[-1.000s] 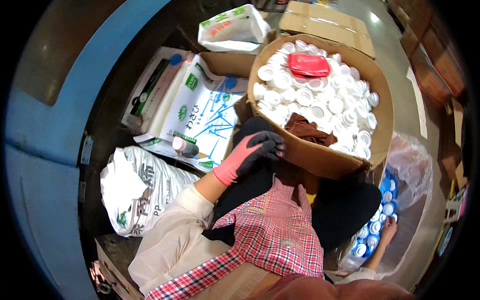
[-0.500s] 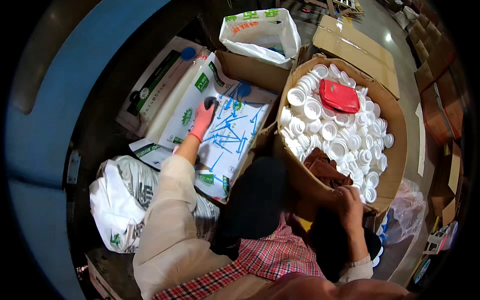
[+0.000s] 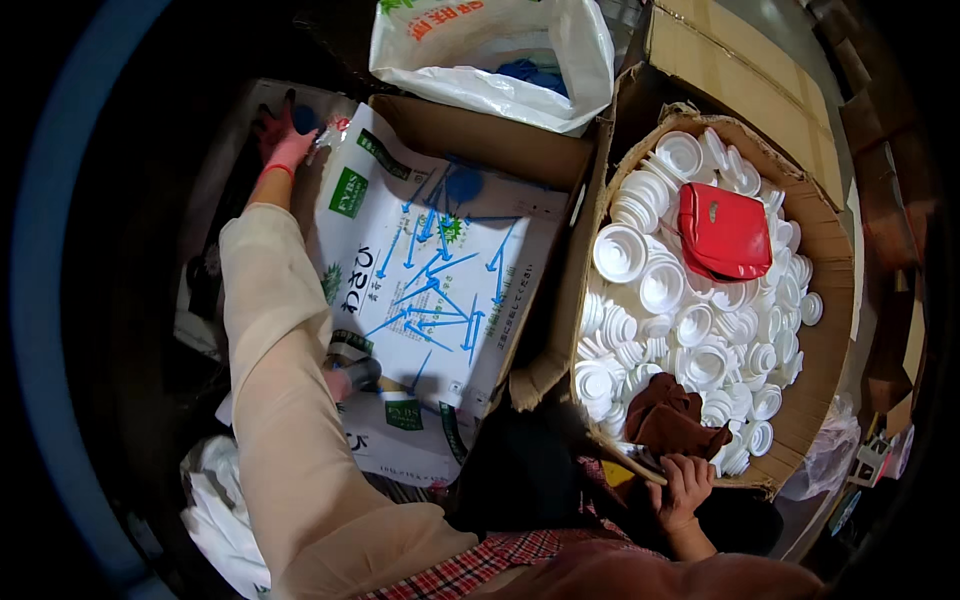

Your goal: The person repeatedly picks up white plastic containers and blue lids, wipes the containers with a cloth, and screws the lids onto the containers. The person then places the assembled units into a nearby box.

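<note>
My left hand (image 3: 283, 142), in a pink glove with dark fingertips, reaches to the far left with its fingers spread. It is beside a round blue disc (image 3: 306, 119) on a white carton. Right of that arm, thin blue plastic pieces (image 3: 438, 285) lie scattered over a printed white sheet (image 3: 350, 240), with another blue disc (image 3: 463, 184) at their far end. My bare right hand (image 3: 686, 492) has its fingers curled over the near rim of a cardboard box (image 3: 822, 400) full of white plastic caps (image 3: 705, 365).
A red pouch (image 3: 724, 232) and a crumpled brown cloth (image 3: 668, 418) lie on the caps. Behind the sheet stands a white bag (image 3: 590, 70) with blue contents. A dark-tipped glove-like thing (image 3: 358, 375) shows partly beside my left forearm. White plastic bags (image 3: 215, 520) sit at lower left.
My left hand has moved from the blue pieces on the sheet, left and away, to the blue disc on the carton. My right hand remains at the box rim. The view has shifted closer.
</note>
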### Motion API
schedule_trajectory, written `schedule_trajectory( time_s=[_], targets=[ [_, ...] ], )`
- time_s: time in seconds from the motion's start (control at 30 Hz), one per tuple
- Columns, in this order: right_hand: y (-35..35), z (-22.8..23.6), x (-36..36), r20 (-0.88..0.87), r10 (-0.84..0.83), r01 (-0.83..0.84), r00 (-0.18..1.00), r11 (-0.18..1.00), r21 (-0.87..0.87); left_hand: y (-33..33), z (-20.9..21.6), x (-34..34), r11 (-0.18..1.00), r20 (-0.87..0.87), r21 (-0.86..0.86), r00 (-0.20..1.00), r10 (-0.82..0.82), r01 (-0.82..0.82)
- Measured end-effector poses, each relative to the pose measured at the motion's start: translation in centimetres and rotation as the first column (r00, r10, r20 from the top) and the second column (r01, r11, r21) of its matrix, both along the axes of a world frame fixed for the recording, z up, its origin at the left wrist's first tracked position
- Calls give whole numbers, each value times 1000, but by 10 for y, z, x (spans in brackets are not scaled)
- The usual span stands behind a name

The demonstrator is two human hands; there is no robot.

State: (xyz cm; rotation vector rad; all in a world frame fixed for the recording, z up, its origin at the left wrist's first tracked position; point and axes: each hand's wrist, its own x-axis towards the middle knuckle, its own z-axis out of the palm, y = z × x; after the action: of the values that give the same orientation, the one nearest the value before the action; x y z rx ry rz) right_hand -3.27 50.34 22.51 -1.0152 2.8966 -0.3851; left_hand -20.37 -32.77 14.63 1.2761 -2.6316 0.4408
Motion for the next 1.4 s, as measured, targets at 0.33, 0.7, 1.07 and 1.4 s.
schedule_trajectory(
  time_s=[0.33, 0.7, 1.07, 1.4],
  targets=[
    [4, -1, -11, 137, 15, -23, 990, 998, 59, 109, -98, -56, 709, -7, 66, 711, -704, 702],
    [-4, 7, -19, 155, 49, -59, 987, 996, 66, 235, -263, -102, 794, 107, 510, 891, -442, 332],
    [2, 11, -31, 240, 90, -78, 966, 995, -60, 404, 37, 70, -33, -908, 416, 418, 43, 909],
    [27, -24, -71, 330, 18, -59, 944, 991, 116, 552, 98, 40, -994, -122, -67, 988, 92, 84]
  ],
)
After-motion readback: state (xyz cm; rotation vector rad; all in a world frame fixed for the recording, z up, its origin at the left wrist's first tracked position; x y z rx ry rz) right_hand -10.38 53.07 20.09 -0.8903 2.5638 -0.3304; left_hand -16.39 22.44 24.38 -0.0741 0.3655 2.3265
